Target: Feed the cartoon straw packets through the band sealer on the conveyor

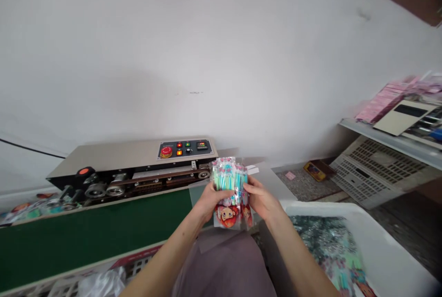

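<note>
The packets (226,182) are held upright over the lap (224,267), just beyond the right end of the green belt (103,230). They are gripped from both sides: the fingers of the left hand (209,202) are closed on them, with the thumb laid across the front, and those of the right hand (261,199) are closed along the other edge. The right end of the beige machine (120,159) is overlapped by the packets' upper left corner; whether it is touched cannot be told. To the right, the rim of the white tub (331,206) is crossed by the right forearm. Open room is left above the packets, before the wall (221,57). One machine, one belt, one tub and one red stop button (166,150) are counted; at least two packets are seen.
</note>
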A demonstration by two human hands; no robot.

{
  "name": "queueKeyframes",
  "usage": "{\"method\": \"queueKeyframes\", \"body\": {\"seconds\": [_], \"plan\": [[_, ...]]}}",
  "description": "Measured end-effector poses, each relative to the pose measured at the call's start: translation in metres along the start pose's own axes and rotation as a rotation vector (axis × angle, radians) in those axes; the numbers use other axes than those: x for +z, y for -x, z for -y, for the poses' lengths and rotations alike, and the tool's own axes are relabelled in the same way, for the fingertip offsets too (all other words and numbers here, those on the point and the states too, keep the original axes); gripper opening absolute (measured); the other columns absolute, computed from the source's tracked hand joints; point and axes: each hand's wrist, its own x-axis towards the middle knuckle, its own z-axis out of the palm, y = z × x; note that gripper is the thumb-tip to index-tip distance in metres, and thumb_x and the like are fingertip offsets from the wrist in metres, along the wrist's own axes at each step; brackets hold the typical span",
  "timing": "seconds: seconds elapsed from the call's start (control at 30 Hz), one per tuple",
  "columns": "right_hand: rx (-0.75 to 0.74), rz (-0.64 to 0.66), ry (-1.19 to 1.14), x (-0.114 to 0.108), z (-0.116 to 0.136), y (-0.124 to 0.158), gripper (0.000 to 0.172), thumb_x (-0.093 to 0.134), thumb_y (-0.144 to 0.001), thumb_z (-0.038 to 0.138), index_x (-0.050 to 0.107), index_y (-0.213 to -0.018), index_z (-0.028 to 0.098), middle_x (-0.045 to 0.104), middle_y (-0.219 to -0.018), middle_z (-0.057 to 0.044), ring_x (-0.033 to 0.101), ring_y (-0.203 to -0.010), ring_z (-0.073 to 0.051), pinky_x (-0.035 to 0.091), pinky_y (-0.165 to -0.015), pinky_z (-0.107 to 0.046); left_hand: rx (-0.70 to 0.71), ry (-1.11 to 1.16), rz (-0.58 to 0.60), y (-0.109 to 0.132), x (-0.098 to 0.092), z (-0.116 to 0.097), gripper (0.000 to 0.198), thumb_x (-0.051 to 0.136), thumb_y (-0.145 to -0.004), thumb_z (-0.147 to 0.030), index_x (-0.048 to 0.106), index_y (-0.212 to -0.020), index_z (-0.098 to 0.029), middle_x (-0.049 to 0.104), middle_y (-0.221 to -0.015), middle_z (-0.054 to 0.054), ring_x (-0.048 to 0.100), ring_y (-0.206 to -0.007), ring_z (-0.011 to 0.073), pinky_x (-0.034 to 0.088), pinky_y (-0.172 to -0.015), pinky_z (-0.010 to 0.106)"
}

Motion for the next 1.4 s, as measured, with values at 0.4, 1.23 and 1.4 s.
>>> {"method": "queueKeyframes", "body": {"seconds": [0.4,1.23,1.4], "plan": [[0.01,-0.057,0.093,-0.045,0.024,-0.015,0.056,0.095,-0.052,0.03,0.067,-0.1,0.023,0.077,-0.093,-0.001,0.071,-0.08,-0.021,0.054,-0.076,-0.033,-0.034,-0.093,0.023,-0.027,0.031,0.034,0.067,0.092,-0.051,-0.044,0.068,-0.106,-0.012,0.077,-0.099,0.013,0.072,-0.082,0.0247,0.058,-0.078,0.037],[-0.231,-0.401,1.255,-0.078,0.01,-0.058,0.063,0.067,-0.074,0.049,0.063,-0.126,0.015,0.063,-0.13,-0.02,0.049,-0.131,-0.041,0.035,-0.112,-0.055,0.179,-1.336,-0.382,-0.026,0.001,0.023,0.068,0.071,-0.087,-0.037,0.044,-0.145,-0.014,0.059,-0.135,0.018,0.058,-0.124,0.0346,0.049,-0.096,0.041],[-0.463,-0.196,1.719,-0.051,0.003,-0.033,0.053,0.046,-0.097,0.041,0.05,-0.147,0.023,0.043,-0.157,-0.014,0.033,-0.145,-0.036,0.03,-0.115,-0.057,0.519,-1.736,-0.218,-0.009,-0.018,0.033,0.05,0.054,-0.098,-0.028,0.045,-0.146,-0.019,0.052,-0.147,0.017,0.055,-0.127,0.0325,0.049,-0.101,0.048]]}}
